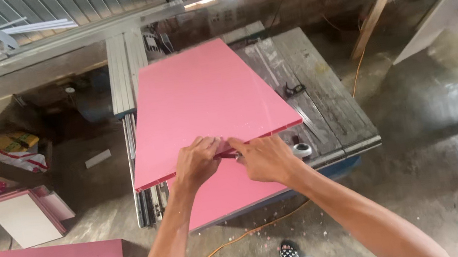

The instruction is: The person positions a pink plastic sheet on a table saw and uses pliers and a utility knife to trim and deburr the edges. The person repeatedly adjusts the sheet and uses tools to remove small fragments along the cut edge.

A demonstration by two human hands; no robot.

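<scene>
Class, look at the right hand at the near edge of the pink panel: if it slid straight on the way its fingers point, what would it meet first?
The right hand points leftward along the pink panel edge, so it would probably meet the left hand first; their fingertips already look nearly touching, though depth is unclear.

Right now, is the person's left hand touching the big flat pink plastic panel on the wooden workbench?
Touching. The head view shows the left hand with its fingers pressed on the near edge of the pink panel, no gap visible.
</scene>
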